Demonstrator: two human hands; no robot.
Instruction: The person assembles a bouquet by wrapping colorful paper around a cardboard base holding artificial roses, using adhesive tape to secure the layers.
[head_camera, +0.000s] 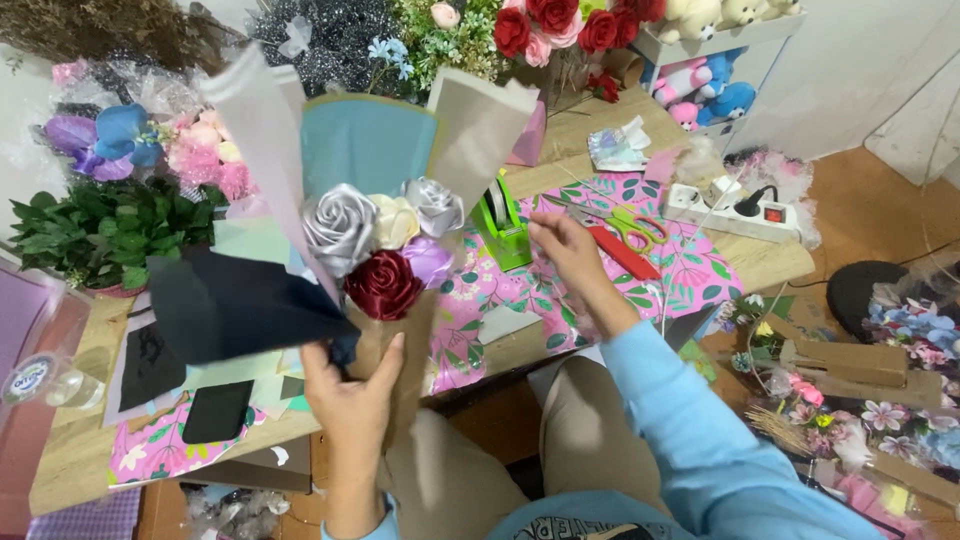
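Two hands were at work over a table (770, 262) with a pink leaf-print cover. Left hand (352, 392) was clenched round the brown paper stem wrap of a bouquet (385, 245), held upright over the table's near edge. Bouquet had silver, cream, lilac and dark red satin roses, backed by teal, grey and navy wrapping sheets. Right hand (568, 250) reached out above the table, just beside a green tape dispenser (503, 225); fingers looked pinched together, likely on a strip of clear tape, but the tape itself was too thin to make out. Green-handled scissors (632, 226) and a red strip lay near that hand, a white power strip (738, 208) further right. A dark phone (217, 410) lay on the table at left, with loose paper sheets around it. Judged step: wrap gathered, tape being fetched to fix it. Next move seemed to call for bringing the strip to the stem wrap while the left grip kept the sheets from slipping.
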